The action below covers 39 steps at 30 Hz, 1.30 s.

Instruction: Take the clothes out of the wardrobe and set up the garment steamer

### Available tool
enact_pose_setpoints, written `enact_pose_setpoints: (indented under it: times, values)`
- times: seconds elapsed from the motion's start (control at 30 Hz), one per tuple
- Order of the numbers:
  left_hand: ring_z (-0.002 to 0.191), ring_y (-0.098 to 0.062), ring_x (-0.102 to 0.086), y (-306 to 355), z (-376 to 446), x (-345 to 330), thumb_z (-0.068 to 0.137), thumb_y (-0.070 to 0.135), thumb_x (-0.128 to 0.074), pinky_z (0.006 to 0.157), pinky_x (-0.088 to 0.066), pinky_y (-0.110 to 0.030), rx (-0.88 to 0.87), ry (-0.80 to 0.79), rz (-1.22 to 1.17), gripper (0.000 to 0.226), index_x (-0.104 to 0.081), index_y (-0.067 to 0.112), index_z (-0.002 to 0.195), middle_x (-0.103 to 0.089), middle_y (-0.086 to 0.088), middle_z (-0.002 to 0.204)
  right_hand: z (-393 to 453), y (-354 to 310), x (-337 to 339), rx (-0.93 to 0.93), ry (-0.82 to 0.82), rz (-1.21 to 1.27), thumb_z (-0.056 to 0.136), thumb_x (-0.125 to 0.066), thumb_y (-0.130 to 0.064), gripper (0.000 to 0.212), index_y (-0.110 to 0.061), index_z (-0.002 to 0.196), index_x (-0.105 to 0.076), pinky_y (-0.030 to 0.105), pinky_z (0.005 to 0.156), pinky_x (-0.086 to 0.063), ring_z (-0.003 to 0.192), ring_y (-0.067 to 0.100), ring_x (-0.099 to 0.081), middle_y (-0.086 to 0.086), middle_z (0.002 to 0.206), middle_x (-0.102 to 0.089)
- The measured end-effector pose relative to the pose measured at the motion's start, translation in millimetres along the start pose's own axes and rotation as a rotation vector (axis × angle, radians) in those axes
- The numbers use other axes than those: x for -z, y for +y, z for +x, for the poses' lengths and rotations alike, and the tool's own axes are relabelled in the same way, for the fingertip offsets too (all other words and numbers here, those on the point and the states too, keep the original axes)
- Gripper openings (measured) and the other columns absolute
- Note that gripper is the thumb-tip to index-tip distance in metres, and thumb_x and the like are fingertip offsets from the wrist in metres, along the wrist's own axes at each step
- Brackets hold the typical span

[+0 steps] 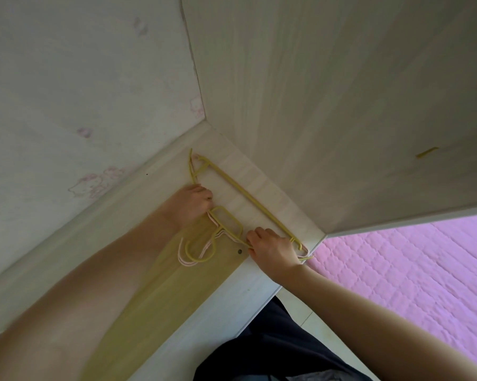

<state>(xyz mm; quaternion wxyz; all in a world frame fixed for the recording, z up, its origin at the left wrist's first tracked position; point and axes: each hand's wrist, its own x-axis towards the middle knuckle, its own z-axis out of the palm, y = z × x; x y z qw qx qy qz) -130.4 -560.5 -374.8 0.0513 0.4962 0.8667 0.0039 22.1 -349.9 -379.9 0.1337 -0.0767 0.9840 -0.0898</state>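
Evidently both hands were gathering hangers [226,224] on the wardrobe floor [259,185], near its front corner. Left hand [192,204] fingers curled round one shoulder, right hand [270,247] clamped on the other end. Best lift them level, hooks together, avoiding snags.
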Motion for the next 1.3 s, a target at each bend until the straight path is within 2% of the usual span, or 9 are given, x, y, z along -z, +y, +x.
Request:
enact_pose_setpoints:
  times: [0.1, 0.17, 0.23, 0.43, 0.63, 0.8, 0.93, 1.03, 1.3]
  values:
    - [0.107, -0.031, -0.065, 2, -7, -9, 0.069, 0.006, -0.071, 0.094, -0.049, -0.043, 0.159, 0.064, -0.101, 0.024, -0.076, 0.017, 0.090, -0.071, -0.007, 0.106, -1, 3, 1, 0.041, 0.000, 0.082, 0.076, -0.072, -0.022, 0.018, -0.014, 0.088, -0.061, 0.029, 0.040, -0.043, 0.070, 0.020, -0.059, 0.000, 0.078, -0.058]
    - [0.124, -0.032, -0.055, 14, -14, -8, 0.084, 0.023, -0.053, 0.104, -0.039, -0.050, 0.283, 0.089, -0.197, 0.030, -0.074, 0.017, 0.105, -0.065, -0.008, 0.123, -2, 3, 0, 0.027, -0.008, 0.083, 0.083, -0.064, -0.021, 0.018, -0.015, 0.099, -0.060, 0.031, 0.046, -0.045, 0.078, 0.021, -0.059, 0.001, 0.087, -0.059]
    - [0.134, -0.030, -0.044, 32, -23, -8, 0.087, 0.036, -0.036, 0.111, -0.031, -0.051, 0.349, 0.082, -0.261, 0.048, -0.067, 0.015, 0.118, -0.059, -0.006, 0.133, -3, 2, 1, 0.016, -0.031, 0.070, 0.070, -0.075, -0.015, 0.026, -0.017, 0.092, -0.062, 0.026, 0.038, -0.037, 0.067, 0.018, -0.058, -0.003, 0.079, -0.059]
    - [0.149, -0.021, -0.004, 64, -37, -21, 0.086, 0.068, -0.027, 0.120, -0.007, -0.048, 0.476, -0.051, -0.339, 0.081, -0.026, 0.018, 0.150, -0.023, 0.002, 0.158, -3, 1, -2, 0.005, -0.050, 0.030, 0.057, -0.082, -0.005, 0.037, -0.020, 0.085, -0.063, 0.020, 0.035, -0.024, 0.055, 0.014, -0.054, -0.005, 0.070, -0.055]
    - [0.149, -0.022, -0.003, 48, -27, -29, 0.082, 0.074, -0.030, 0.121, -0.008, -0.044, 0.447, -0.052, -0.303, 0.087, -0.027, 0.019, 0.150, -0.025, 0.003, 0.157, 5, 0, -2, 0.000, -0.117, 0.039, 0.061, -0.081, -0.004, 0.043, -0.018, 0.096, -0.061, 0.023, 0.039, -0.029, 0.065, 0.017, -0.058, -0.002, 0.080, -0.057]
    - [0.149, -0.024, -0.006, 45, -15, -23, 0.082, 0.067, -0.039, 0.119, -0.010, -0.044, 0.494, -0.042, -0.296, 0.083, -0.028, 0.018, 0.149, -0.027, 0.001, 0.156, 17, 2, 2, -0.034, -0.100, -0.016, 0.027, -0.093, -0.009, 0.063, -0.021, 0.080, -0.061, 0.014, 0.036, -0.021, 0.049, 0.010, -0.053, -0.006, 0.064, -0.053]
    - [0.149, -0.022, 0.001, 48, -11, -17, 0.088, 0.062, -0.043, 0.120, -0.006, -0.043, 0.537, -0.105, -0.296, 0.080, -0.020, 0.019, 0.151, -0.017, 0.003, 0.160, 17, 1, 13, -0.033, -0.105, -0.012, 0.052, -0.088, -0.011, 0.052, -0.019, 0.095, -0.060, 0.019, 0.041, -0.029, 0.064, 0.014, -0.059, -0.002, 0.079, -0.058]
    - [0.149, -0.023, 0.002, 54, -15, -15, 0.092, 0.061, -0.038, 0.120, -0.008, -0.044, 0.565, -0.119, -0.276, 0.077, -0.015, 0.020, 0.153, -0.010, 0.003, 0.161, 15, 3, 11, 0.007, -0.102, -0.005, 0.090, -0.057, -0.011, 0.030, -0.016, 0.118, -0.048, 0.029, 0.057, -0.042, 0.097, 0.019, -0.057, 0.002, 0.107, -0.055]
    - [0.148, -0.023, -0.012, 80, -30, -8, 0.098, 0.038, -0.046, 0.117, -0.021, -0.044, 0.621, 0.066, -0.355, 0.052, -0.039, 0.013, 0.143, -0.022, -0.001, 0.159, -5, -6, 35, -0.008, -0.105, -0.007, 0.096, -0.042, -0.019, 0.038, -0.013, 0.133, -0.038, 0.031, 0.073, -0.039, 0.117, 0.026, -0.048, 0.007, 0.125, -0.053]
